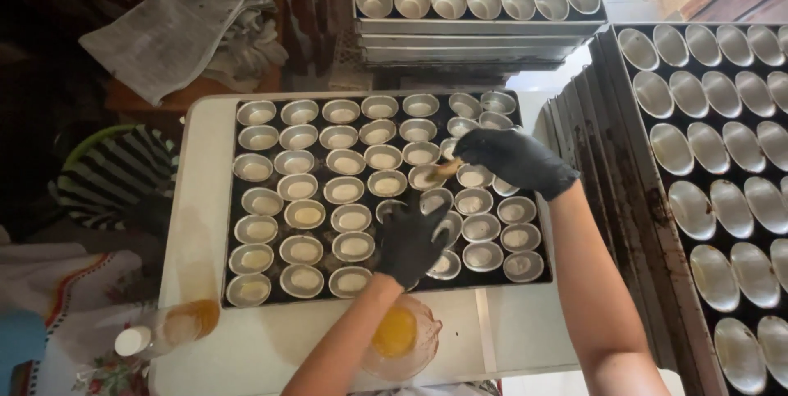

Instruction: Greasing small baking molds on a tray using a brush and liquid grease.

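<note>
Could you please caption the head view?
Gloved right hand brushes small moulds while left hand steadies one.

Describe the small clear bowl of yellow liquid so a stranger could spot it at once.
Start at the white table bearing the dark baking tray of small oval metal moulds. At the table's near edge, beneath the black-gloved left hand, sits the small clear bowl of yellow liquid, the only see-through dish there.

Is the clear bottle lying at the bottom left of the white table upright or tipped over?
Tipped over. The bottle lies on its side on the table, white cap pointing left, amber liquid pooled along its length.
</note>
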